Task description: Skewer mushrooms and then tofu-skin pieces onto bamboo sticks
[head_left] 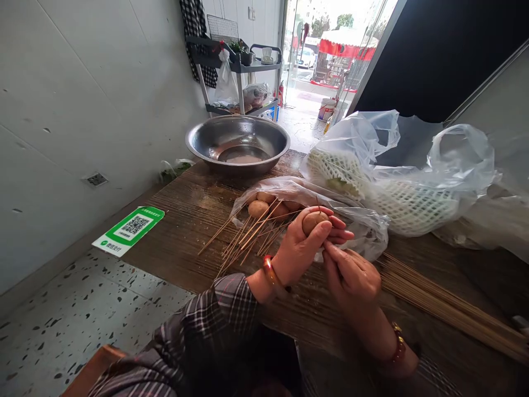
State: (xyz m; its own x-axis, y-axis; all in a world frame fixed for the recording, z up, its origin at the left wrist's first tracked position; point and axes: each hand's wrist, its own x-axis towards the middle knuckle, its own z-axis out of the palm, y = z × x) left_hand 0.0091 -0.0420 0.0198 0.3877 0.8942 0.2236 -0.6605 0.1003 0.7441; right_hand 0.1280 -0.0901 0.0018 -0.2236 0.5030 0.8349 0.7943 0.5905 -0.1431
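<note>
A smooth brown egg (314, 222) sits in my left hand (300, 234), its fingers and thumb wrapped around it. The thin tip of a bamboo skewer (318, 203) pokes out of the egg's top. Just below the egg, my right hand (351, 273) is closed in a pinch on the skewer's lower part, mostly hidden by the fingers. Beyond my left hand lies an open clear plastic bag (289, 187) with several more brown eggs (258, 209). Several skewered sticks (243, 237) fan out from it over the wooden table (177, 220).
A wide steel basin (237, 161) stands at the table's far end. Plastic bags with net-wrapped produce (421, 204) are at the right. A bundle of bamboo skewers (446, 306) lies right of my right hand. A green QR-code card (134, 227) rests at the left edge.
</note>
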